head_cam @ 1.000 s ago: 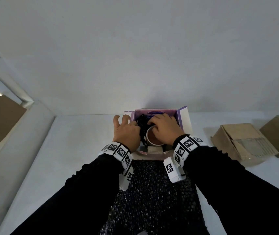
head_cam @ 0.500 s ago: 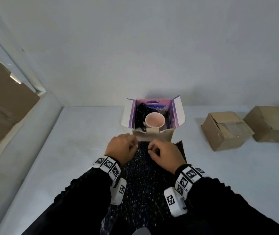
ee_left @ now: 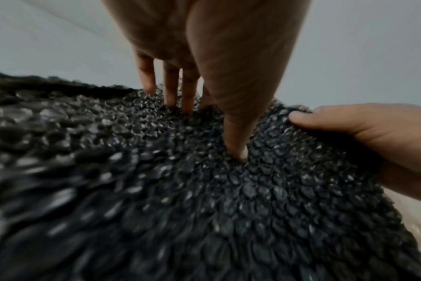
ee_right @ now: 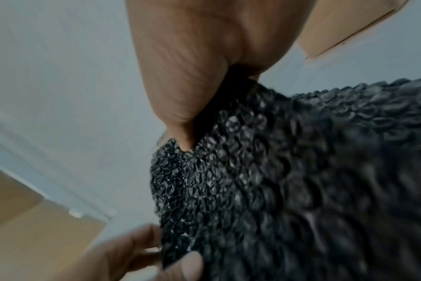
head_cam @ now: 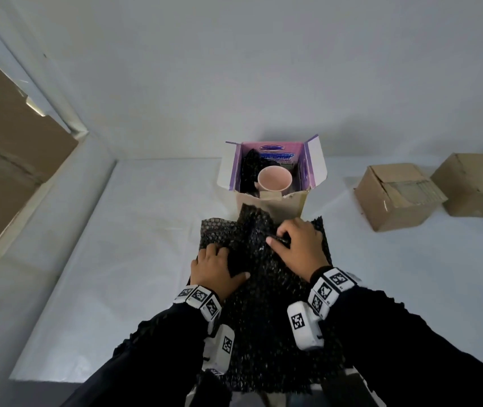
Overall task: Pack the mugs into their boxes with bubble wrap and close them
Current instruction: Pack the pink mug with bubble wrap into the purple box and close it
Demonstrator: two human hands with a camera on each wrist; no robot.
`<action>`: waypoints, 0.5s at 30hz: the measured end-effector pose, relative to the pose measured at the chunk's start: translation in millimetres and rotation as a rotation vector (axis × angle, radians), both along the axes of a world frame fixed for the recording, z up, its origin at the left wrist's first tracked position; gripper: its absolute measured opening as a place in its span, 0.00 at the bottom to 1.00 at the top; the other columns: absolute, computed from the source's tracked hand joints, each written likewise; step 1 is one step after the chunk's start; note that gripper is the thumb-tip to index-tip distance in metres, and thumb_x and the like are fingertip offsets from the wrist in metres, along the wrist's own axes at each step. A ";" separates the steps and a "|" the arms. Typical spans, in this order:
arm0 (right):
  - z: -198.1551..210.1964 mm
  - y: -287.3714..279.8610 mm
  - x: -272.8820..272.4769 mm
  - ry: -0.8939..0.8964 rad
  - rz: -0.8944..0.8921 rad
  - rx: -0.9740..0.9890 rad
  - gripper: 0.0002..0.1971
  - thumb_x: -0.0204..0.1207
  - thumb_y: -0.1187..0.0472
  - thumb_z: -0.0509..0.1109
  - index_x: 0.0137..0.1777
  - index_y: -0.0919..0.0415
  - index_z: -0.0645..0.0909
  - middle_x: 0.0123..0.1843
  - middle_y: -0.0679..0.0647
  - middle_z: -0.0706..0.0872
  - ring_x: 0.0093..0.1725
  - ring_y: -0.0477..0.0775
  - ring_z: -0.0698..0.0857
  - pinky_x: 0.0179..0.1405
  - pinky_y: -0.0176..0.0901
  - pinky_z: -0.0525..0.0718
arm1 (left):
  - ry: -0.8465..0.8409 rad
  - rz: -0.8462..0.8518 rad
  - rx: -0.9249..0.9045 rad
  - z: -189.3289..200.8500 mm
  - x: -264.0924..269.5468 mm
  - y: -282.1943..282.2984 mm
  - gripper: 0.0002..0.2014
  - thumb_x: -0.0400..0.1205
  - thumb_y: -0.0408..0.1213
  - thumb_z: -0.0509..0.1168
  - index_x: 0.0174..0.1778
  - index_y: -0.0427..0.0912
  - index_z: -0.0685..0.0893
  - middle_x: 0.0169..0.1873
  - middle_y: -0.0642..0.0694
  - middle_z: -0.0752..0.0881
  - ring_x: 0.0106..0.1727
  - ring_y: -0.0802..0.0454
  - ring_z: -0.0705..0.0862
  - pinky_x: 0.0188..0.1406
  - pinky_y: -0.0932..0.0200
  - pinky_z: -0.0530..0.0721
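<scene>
From the head view, we see the pink mug (head_cam: 274, 179) sitting in its open purple box (head_cam: 312, 165) on the tabletop (head_cam: 146, 230); closing remains. At the left wrist, our left hand (ee_left: 204, 57) grips the black bubble wrap (ee_left: 204, 190). At the right wrist, our right hand (ee_right: 192, 66) pinches it.

left hand (head_cam: 215, 267): fingers curled, gripping | right hand (head_cam: 298, 245): pinching
</scene>
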State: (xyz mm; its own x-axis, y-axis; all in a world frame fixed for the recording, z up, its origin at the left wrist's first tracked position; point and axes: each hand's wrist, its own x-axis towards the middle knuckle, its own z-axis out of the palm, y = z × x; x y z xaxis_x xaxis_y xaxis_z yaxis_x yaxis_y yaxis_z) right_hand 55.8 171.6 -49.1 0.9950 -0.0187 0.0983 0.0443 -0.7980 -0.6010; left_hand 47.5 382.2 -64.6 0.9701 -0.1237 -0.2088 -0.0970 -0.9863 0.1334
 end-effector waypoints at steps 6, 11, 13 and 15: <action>43.8 -18.1 6.2 -0.084 -0.170 0.464 0.15 0.76 0.49 0.74 0.40 0.60 0.76 0.40 0.51 0.83 0.41 0.48 0.80 0.39 0.31 0.73 | -0.010 0.010 -0.549 14.9 15.0 -1.8 0.14 0.81 0.47 0.66 0.56 0.42 0.76 0.46 0.41 0.87 0.50 0.40 0.85 0.44 0.54 0.79; 65.9 -45.5 12.8 -0.219 -0.237 0.644 0.15 0.75 0.73 0.67 0.51 0.52 0.80 0.53 0.40 0.85 0.57 0.41 0.82 0.60 0.38 0.76 | 0.030 -0.044 -0.810 38.9 25.3 -10.1 0.18 0.75 0.57 0.69 0.58 0.56 0.79 0.43 0.47 0.90 0.46 0.52 0.87 0.48 0.55 0.84; 71.9 -51.2 15.0 -0.221 -0.260 0.655 0.24 0.73 0.76 0.62 0.54 0.44 0.84 0.59 0.42 0.85 0.64 0.43 0.81 0.69 0.47 0.77 | 0.011 -0.092 -0.816 53.2 27.6 -13.2 0.10 0.74 0.53 0.74 0.48 0.58 0.85 0.34 0.53 0.88 0.37 0.58 0.85 0.40 0.62 0.81; 77.8 -54.3 15.9 -0.237 -0.259 0.612 0.27 0.72 0.76 0.59 0.52 0.43 0.87 0.61 0.45 0.84 0.64 0.44 0.80 0.72 0.50 0.76 | -0.060 -0.089 -0.861 69.3 31.9 -16.9 0.04 0.77 0.48 0.73 0.39 0.58 0.84 0.28 0.58 0.86 0.31 0.64 0.82 0.36 0.66 0.77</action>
State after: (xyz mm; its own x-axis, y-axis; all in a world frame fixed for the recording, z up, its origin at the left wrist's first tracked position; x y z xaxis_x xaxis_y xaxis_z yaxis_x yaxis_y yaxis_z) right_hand 71.7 117.3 28.8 0.9040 -0.3734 0.2084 0.0840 -0.3227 -0.9428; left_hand 79.5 365.3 4.7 0.9556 -0.2913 0.0436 -0.1999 -0.5329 0.8222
